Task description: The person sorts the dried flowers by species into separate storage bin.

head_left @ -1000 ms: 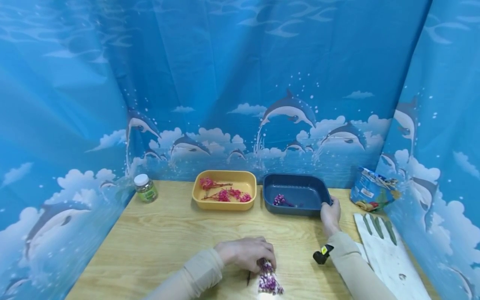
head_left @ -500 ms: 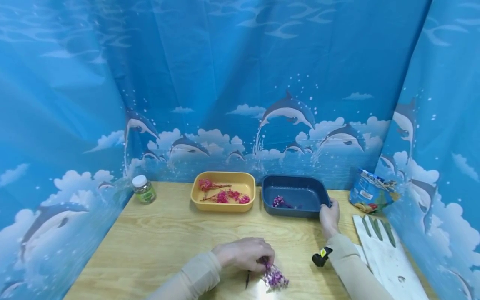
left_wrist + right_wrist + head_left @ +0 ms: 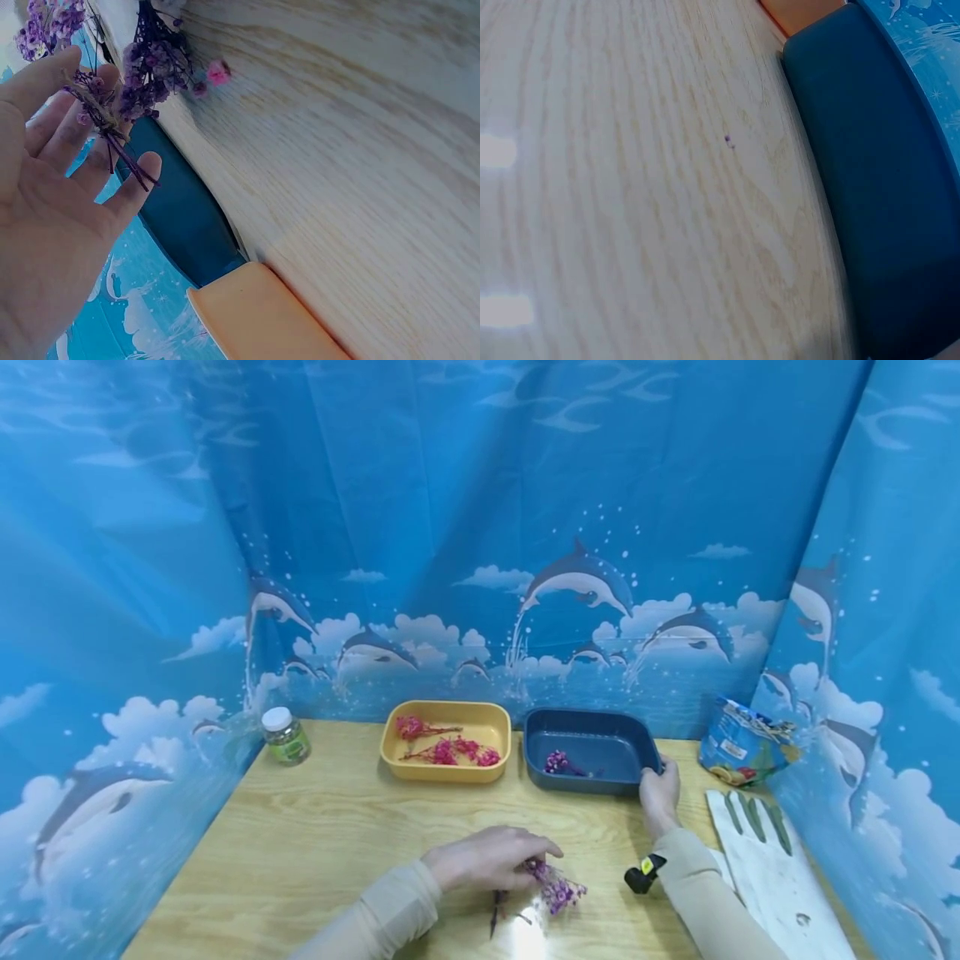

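My left hand [image 3: 491, 858] is above the front middle of the table and holds a small sprig of purple dried flowers [image 3: 557, 890]. In the left wrist view, its tied stems [image 3: 105, 124] lie across the fingers near the thumb tip. A second purple bunch [image 3: 154, 71], with one pink bloom, shows beside the fingers; whether it touches the hand I cannot tell. A dark stem [image 3: 495, 914] lies below the hand in the head view. My right hand [image 3: 660, 793] grips the right end of the dark blue tray [image 3: 592, 782], which has a purple sprig [image 3: 558, 762] inside.
Left of the blue tray, a yellow tray [image 3: 446, 774] holds pink dried flowers [image 3: 457, 750]. A white-lidded jar [image 3: 287, 739] stands at the back left. At the right are a blue snack bag [image 3: 746, 745] and white gloves [image 3: 776, 877]. Dolphin-print curtains surround the table [image 3: 300, 835].
The purple flowers in my left hand have swung up and to the right, and that hand's fingers have straightened somewhat. My right hand and the blue tray stay in place.
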`<state>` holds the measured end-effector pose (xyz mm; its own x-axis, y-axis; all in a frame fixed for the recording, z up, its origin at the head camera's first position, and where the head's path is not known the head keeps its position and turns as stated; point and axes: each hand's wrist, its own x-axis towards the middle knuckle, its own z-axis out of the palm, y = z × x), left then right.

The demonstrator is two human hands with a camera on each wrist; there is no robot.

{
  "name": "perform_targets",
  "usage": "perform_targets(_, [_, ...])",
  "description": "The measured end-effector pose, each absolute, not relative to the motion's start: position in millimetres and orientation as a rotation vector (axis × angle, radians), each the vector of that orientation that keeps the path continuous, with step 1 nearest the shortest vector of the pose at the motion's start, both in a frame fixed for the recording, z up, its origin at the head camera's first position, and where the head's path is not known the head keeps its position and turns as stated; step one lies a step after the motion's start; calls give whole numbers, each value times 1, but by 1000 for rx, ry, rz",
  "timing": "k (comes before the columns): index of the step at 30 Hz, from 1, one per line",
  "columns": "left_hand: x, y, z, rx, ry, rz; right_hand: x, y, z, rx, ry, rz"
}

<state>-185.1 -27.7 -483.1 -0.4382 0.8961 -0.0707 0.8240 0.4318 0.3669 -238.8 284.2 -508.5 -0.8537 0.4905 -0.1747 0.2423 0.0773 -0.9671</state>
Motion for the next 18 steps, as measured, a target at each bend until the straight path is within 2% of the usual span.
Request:
perform_targets(7, [-190,-28,-482,1605,2460,386,-239,283,-507,-751,-2150,1872])
perform_targets(18, [-192,-28,-476,1584,2656,494,-238,284,-507,-734,-2159,1886])
